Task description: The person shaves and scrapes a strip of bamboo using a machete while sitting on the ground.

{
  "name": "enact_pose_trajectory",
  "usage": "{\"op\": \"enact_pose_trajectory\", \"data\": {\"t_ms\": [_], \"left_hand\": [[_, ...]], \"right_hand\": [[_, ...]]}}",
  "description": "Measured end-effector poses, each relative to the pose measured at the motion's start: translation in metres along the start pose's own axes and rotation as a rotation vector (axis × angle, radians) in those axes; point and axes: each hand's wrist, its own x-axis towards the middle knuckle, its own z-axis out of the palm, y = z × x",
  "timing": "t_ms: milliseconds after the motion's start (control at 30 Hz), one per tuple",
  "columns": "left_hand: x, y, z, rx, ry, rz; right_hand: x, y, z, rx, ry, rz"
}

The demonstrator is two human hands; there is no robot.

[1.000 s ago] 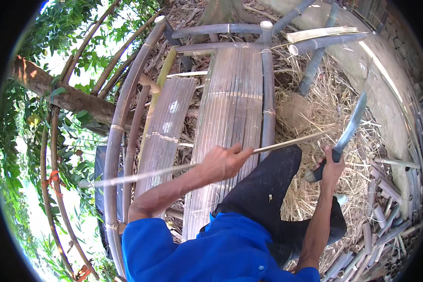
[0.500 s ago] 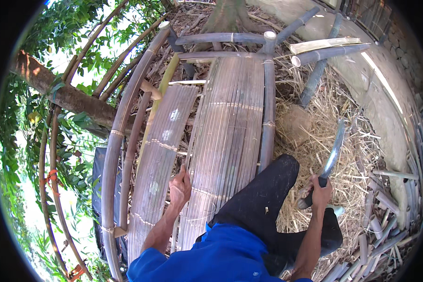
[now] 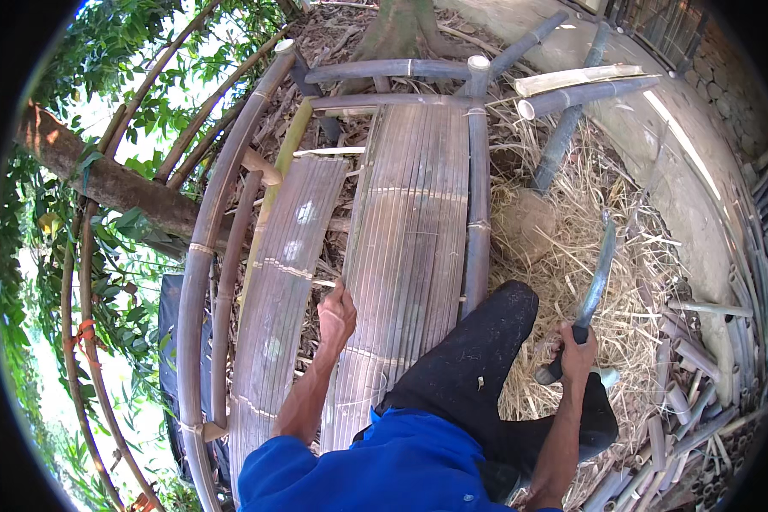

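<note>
Before me stands a bamboo bench with a seat of thin split slats in two strips, a narrow left strip [image 3: 292, 247] and a wide right strip [image 3: 410, 222], with a gap between them. My left hand [image 3: 337, 320] is closed at the left edge of the wide strip, its fingers pinching the outermost bamboo slat [image 3: 355, 235]. The fingertips hide part of that slat. Off to the right, my right hand [image 3: 578, 352] grips the dark handle of a machete, whose curved blade [image 3: 602, 264] points up and away over the straw.
Round bamboo rails [image 3: 200, 256] frame the bench. Straw [image 3: 563, 256] covers the ground at right, near a pile of cut bamboo pieces [image 3: 687, 401]. Split bamboo lengths [image 3: 584, 92] rest at far right. A tree trunk [image 3: 119, 192] and foliage are at left; my bent knee [image 3: 514, 299] overlaps the seat.
My left hand has moved to the right with the slat, which now lies against the wide strip, and the gap beside the narrow strip looks wider. The machete remains in my right hand.
</note>
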Motion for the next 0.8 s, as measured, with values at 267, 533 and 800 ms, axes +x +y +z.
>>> {"op": "enact_pose_trajectory", "data": {"t_ms": [267, 533, 800], "left_hand": [[0.001, 0.018, -0.011, -0.232, -0.017, -0.180], [0.004, 0.013, -0.021, -0.174, 0.100, -0.089], [0.048, -0.007, -0.017, -0.345, 0.135, -0.155]], "right_hand": [[0.001, -0.002, 0.003, -0.051, -0.007, -0.019], [-0.001, 0.011, 0.009, -0.025, -0.028, -0.006], [0.002, 0.024, -0.005, -0.057, 0.019, 0.089]]}}
